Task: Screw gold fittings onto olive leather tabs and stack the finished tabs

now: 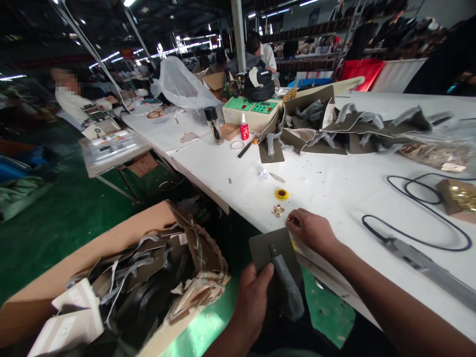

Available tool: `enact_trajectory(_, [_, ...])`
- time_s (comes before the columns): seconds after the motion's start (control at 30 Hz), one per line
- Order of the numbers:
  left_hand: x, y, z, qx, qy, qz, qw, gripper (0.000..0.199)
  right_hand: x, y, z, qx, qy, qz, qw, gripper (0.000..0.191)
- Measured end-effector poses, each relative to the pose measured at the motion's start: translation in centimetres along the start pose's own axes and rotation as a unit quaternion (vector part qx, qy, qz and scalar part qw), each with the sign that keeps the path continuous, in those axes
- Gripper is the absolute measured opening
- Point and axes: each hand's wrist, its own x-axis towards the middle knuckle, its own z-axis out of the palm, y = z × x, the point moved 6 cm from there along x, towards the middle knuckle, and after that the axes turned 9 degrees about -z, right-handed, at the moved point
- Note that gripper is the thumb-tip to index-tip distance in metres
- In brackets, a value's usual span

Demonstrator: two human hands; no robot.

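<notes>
My left hand (251, 295) grips a dark olive panel (261, 248) over the table's front edge, thumb on its face. A handle strap (288, 290) wrapped in clear grey plastic runs down from a small tab on the panel. Just beyond the panel's top edge, my right hand (310, 229) rests at the white table (334, 198) with its fingers pinched together. What they hold is too small to make out. Left of those fingertips lie several small gold metal fittings (277, 210), with a yellow ring-shaped roll (281, 194) behind them.
A torn carton (141, 220) of similar panels stands at lower left. More panels (320, 141) lie across the table's back, near a control box (247, 116) and red bottle (244, 130). At right are a corded grey tool (420, 260) and a box of gold parts (455, 198).
</notes>
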Motion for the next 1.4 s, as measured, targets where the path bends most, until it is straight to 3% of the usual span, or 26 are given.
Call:
enact_trajectory(0.07, [-0.1, 0.1, 0.0, 0.001, -0.001, 0.011, 1.000, 0.052, -0.3, 0.0, -0.7, 0.010, 0.015, 0.004, 1.000, 0.015])
enact_trajectory(0.13, [-0.3, 0.3, 0.1, 0.002, 0.000, 0.021, 1.000, 0.050, -1.4, -0.2, -1.8, 0.091, 0.050, 0.033, 0.994, 0.018])
enact_trajectory(0.27, [-0.9, 1.0, 0.8, 0.052, -0.003, 0.050, 0.997, 0.046, -5.6, -2.1, -3.8, 0.353, 0.107, 0.088, 0.925, 0.031])
enact_trajectory(0.37, [-1.6, 1.4, 2.2, 0.101, -0.022, 0.068, 0.992, 0.043, -8.9, -4.4, -4.7, 0.424, 0.121, 0.061, 0.895, 0.029])
enact_trajectory(0.57, [-3.3, 1.7, 5.6, 0.175, -0.056, 0.116, 0.976, 0.043, -12.4, -5.0, -5.2, 0.397, 0.199, 0.013, 0.896, 0.017])
enact_trajectory(0.8, [-4.7, 0.9, 7.6, 0.261, -0.058, 0.165, 0.949, 0.042, -14.6, -4.3, -6.5, 0.326, 0.280, -0.057, 0.901, 0.008])
enact_trajectory(0.97, [-5.4, 0.0, 8.5, 0.302, -0.058, 0.203, 0.930, 0.041, -15.6, -3.8, -6.2, 0.318, 0.315, -0.042, 0.893, 0.006])
enact_trajectory(1.27, [-6.1, -0.8, 9.1, 0.315, -0.059, 0.217, 0.922, 0.042, -16.9, -3.5, -6.3, 0.340, 0.373, -0.006, 0.863, 0.004])
enact_trajectory(1.4, [-6.5, -1.0, 9.3, 0.317, -0.054, 0.222, 0.920, 0.042, -17.3, -4.0, -6.5, 0.301, 0.376, -0.036, 0.876, 0.009])
